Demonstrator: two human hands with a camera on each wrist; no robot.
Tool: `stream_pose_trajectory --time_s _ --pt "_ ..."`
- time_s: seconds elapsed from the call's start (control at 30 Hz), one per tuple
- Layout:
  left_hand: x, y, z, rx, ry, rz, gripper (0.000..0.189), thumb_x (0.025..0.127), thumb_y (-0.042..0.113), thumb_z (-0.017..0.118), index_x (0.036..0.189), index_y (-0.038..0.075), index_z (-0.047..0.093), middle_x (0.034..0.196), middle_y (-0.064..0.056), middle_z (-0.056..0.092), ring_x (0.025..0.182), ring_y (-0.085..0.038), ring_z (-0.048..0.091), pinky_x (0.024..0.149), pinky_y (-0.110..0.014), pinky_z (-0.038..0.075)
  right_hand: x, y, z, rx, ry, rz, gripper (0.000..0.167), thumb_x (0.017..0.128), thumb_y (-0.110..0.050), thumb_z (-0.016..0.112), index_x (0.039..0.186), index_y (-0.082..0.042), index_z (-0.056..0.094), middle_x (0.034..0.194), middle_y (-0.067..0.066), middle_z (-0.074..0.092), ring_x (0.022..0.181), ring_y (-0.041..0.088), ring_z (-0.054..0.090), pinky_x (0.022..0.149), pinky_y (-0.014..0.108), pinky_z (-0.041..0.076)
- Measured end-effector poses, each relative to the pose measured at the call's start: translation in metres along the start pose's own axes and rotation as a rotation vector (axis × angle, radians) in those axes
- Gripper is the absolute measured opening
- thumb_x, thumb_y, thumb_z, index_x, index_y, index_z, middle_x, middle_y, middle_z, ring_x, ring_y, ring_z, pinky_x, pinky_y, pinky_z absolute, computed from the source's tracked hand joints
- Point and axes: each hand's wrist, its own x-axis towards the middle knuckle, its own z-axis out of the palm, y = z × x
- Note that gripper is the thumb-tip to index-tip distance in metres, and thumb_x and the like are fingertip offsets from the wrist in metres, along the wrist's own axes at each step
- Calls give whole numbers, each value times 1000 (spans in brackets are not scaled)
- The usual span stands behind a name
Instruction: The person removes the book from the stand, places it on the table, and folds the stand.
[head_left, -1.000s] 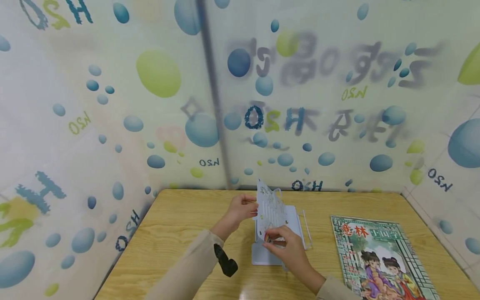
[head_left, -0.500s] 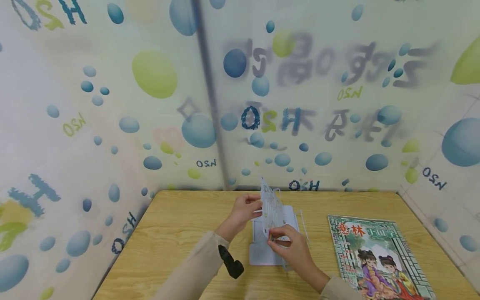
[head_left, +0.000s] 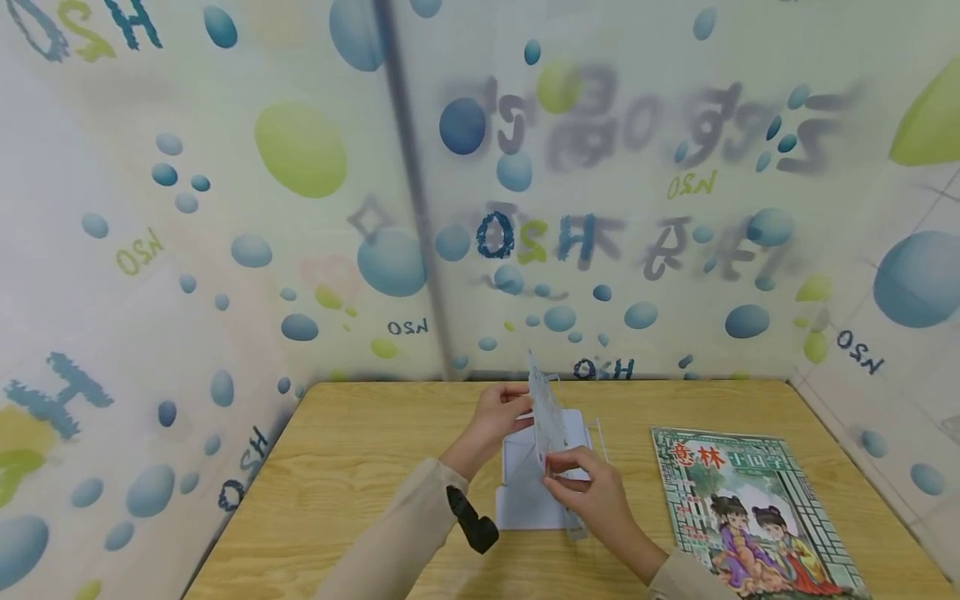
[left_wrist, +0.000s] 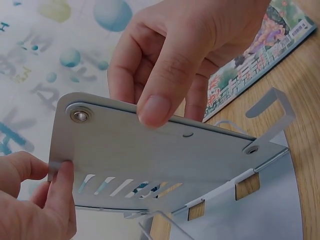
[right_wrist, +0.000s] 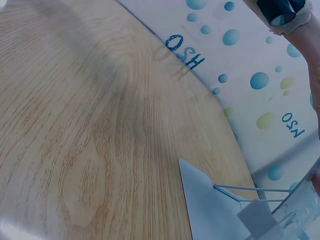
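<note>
A white metal book stand [head_left: 525, 504] stands on the table with its slotted panel [head_left: 551, 412] raised steeply from the flat base. My left hand [head_left: 492, 417] pinches the panel's far left edge; in the left wrist view, the left fingers [left_wrist: 61, 192] grip a corner of that panel. Nearer to me, my right hand [head_left: 596, 492] holds the panel's lower edge between thumb and fingers. That right thumb [left_wrist: 156, 107] lies over the rim in the left wrist view. A bent hook arm [left_wrist: 280, 115] sticks out from the panel. The right wrist view shows the base and thin wire supports [right_wrist: 250, 189].
A magazine [head_left: 750, 508] with a drawn cover lies on the wooden table [head_left: 360, 458] to the right. Walls printed with blue and green dots [head_left: 300, 150] close in the back and both sides. A black band [head_left: 472, 521] is around the left wrist.
The panel has swung slightly rightward and now shows more edge-on, exposing more of the base. Both hands have shifted a little right along with it, keeping their grip.
</note>
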Motion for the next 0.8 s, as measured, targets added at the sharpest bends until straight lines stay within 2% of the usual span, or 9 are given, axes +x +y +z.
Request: stream_pose_trajectory --time_s 0.33,0.8 --pt "5 0 13 -18 4 -14 24 89 2 55 111 -7 53 94 -14 56 87 -22 60 75 -37 52 -1 2 -6 11 56 -31 23 73 10 70 94 3 64 93 13 63 83 21 62 66 30 54" --pt "11 4 33 -37 -37 -6 26 87 0 57 111 -10 52 91 -11 52 85 -23 56 74 -37 53 -4 4 -18 51 103 45 24 74 7 71 96 7 61 95 20 62 84 24 62 65 28 54"
